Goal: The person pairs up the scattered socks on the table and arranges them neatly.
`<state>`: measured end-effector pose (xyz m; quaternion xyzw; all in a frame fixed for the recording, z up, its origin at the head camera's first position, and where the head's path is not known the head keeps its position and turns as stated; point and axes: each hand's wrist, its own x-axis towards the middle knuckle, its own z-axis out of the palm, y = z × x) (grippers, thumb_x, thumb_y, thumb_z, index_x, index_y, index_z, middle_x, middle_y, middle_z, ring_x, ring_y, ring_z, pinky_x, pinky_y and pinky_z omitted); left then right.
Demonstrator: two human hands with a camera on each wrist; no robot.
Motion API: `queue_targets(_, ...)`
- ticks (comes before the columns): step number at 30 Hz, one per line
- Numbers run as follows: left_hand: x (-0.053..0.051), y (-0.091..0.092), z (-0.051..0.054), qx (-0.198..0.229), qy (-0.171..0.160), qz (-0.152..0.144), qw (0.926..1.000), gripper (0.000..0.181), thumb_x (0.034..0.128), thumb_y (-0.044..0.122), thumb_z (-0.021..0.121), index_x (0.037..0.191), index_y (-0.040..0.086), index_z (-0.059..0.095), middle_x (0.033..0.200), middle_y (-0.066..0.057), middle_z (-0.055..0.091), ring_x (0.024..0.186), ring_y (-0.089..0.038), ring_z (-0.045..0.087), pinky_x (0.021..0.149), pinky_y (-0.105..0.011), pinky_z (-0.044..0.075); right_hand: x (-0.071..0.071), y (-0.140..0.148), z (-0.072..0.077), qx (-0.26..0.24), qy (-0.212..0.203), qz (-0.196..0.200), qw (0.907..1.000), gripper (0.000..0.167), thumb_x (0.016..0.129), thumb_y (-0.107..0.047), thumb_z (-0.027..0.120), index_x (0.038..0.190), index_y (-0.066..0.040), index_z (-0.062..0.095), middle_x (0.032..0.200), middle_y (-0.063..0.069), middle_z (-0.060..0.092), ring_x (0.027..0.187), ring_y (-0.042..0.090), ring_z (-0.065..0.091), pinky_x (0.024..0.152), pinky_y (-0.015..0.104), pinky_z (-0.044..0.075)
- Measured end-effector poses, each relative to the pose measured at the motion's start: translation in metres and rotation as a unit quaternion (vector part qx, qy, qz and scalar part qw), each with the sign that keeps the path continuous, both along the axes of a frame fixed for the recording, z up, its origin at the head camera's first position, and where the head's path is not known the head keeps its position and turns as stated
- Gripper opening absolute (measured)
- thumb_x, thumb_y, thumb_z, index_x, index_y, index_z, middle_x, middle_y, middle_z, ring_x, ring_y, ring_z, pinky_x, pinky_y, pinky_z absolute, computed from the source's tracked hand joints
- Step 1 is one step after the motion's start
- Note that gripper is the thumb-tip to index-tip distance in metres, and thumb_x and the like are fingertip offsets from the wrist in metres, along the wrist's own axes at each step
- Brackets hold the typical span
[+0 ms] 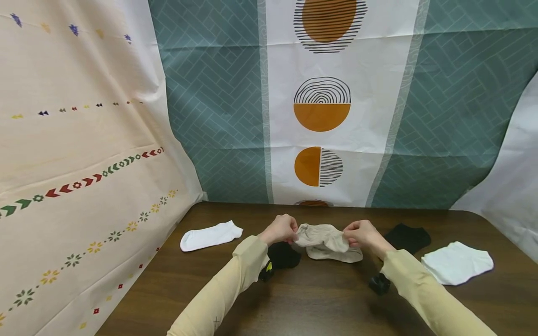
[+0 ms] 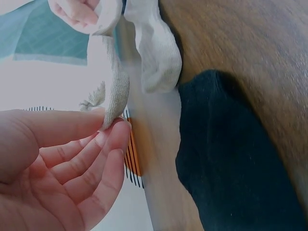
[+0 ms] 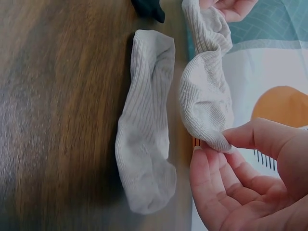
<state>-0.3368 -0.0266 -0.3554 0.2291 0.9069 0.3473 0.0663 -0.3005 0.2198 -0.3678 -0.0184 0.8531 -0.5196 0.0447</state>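
Observation:
A ribbed beige sock is stretched sideways above the table between both hands. My left hand pinches one end of it between thumb and fingertips, as the left wrist view shows. At the opposite end, my right hand pinches the fabric the same way. Beneath, a second beige sock lies flat on the wood, partly hidden by the held one in the head view. A black sock rests on the table below my left wrist.
On the left of the brown table lies a white sock. To the right are another black sock and white socks. Patterned cloth hangs behind the table, and a cream cloth hangs along the left side.

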Motion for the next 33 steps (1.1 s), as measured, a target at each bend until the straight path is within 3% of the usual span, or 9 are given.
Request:
queue_targets(9,-0.003,0.009,-0.006,0.007,-0.025,-0.007,0.9996,0.018,0.0714,-0.007,0.067,0.064,0.001,0.053,0.057,-0.006,0.054,0.053,-0.020,0.061,0.050,-0.027,0.048,0.002,0.011,-0.001,0.003,-0.001,-0.009,1.0000,0.016,0.079,0.003,0.058,0.091,0.014,0.058,0.080,0.011,0.059,0.067,0.017,0.057,0.064,0.034,0.050)
queue_targets(13,-0.005,0.012,-0.011,0.010,-0.011,-0.024,0.9996,0.021,0.0700,-0.007,0.067,0.062,0.004,0.051,0.056,-0.004,0.052,0.046,-0.013,0.057,0.047,-0.025,0.047,0.003,0.015,-0.003,0.010,-0.005,-0.019,0.9997,0.016,0.079,0.003,0.058,0.091,0.013,0.058,0.078,0.011,0.059,0.066,0.016,0.058,0.062,0.033,0.050)
queue_targets(23,0.005,0.023,-0.011,0.005,-0.007,-0.003,1.0000,0.018,0.0710,-0.008,0.069,0.066,0.000,0.054,0.058,-0.004,0.052,0.052,-0.020,0.061,0.053,-0.033,0.050,0.002,0.024,-0.010,0.003,-0.008,-0.025,0.9996,0.015,0.078,0.004,0.063,0.088,0.014,0.058,0.074,0.009,0.057,0.063,0.015,0.057,0.059,0.030,0.050)
queue_targets(33,0.003,0.028,-0.017,-0.007,0.006,-0.004,1.0000,0.017,0.0712,-0.007,0.069,0.066,-0.001,0.054,0.056,-0.002,0.050,0.051,-0.020,0.061,0.047,-0.025,0.046,0.001,0.029,-0.016,0.015,-0.008,-0.034,0.9993,0.015,0.077,0.003,0.066,0.087,0.013,0.058,0.073,0.009,0.057,0.062,0.015,0.057,0.058,0.030,0.050)
